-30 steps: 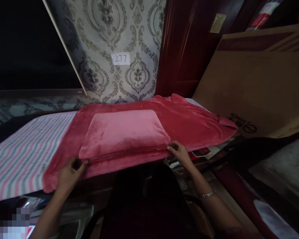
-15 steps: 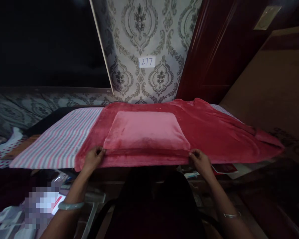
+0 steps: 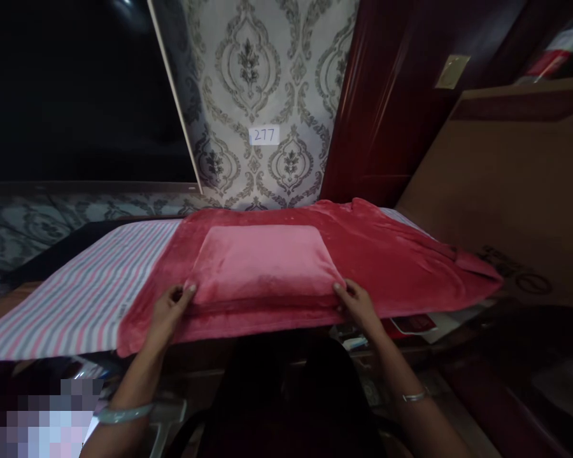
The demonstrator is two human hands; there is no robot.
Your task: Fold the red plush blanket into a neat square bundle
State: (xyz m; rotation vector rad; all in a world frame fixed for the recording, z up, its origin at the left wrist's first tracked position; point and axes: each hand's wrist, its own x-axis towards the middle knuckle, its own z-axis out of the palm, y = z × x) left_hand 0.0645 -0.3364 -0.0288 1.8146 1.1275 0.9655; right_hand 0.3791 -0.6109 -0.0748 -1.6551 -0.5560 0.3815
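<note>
A folded pink plush cloth (image 3: 265,261) lies flat as a rectangle on a larger red plush blanket (image 3: 386,273). At its near left corner, my left hand (image 3: 169,312) is closed with thumb and finger pinching the fabric. My right hand (image 3: 360,308) pinches the near right corner the same way. The near edge of the pink cloth is slightly puffed between my hands, with a strip of red blanket in front of it. Under the red blanket is a striped white, pink and grey cloth (image 3: 95,280), showing mostly at the left.
A dark screen (image 3: 76,95) stands behind at the left. On the patterned wall is a paper label reading 277 (image 3: 264,135). To the right are a dark red door panel (image 3: 386,95) and a large cardboard box (image 3: 510,191). Some papers (image 3: 434,327) lie under the blanket's near edge.
The view has shifted right, so the cloths and wall appear further left and lower. Both hands still pinch the pink cloth's near corners, and its near edge looks slightly lifted.
</note>
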